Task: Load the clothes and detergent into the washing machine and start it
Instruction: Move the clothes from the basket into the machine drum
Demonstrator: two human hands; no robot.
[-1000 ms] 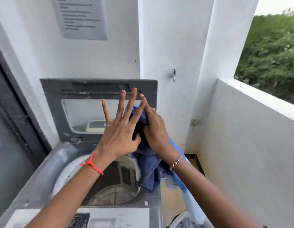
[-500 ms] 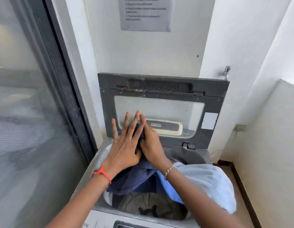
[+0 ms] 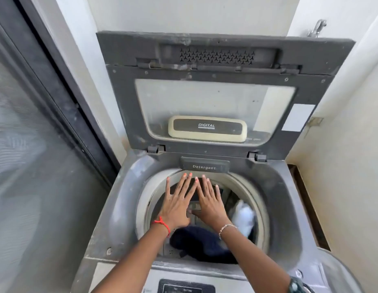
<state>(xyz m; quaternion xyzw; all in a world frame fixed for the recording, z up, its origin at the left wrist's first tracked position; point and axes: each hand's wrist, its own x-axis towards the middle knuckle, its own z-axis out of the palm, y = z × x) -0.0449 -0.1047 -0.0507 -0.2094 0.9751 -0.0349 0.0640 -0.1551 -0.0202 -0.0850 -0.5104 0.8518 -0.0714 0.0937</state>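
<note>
White wall point(image 3: 194, 13) behind; left hand point(image 3: 177, 205), right hand point(image 3: 209, 204) spread above clothes point(image 3: 198, 242).

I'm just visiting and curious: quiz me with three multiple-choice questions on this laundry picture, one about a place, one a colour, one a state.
1. Where is the Detergent drawer?
A. at the back edge of the drum opening
B. on the front panel
C. on the wall
2. What colour is the wrist thread on the left wrist?
A. green
B. red
C. yellow
3. The lid is:
A. shut
B. taken off
C. raised open
Answers: 1 A, its label sits just below the raised lid; 2 B, it shows bright red; 3 C, it stands upright with the drum exposed.
</note>
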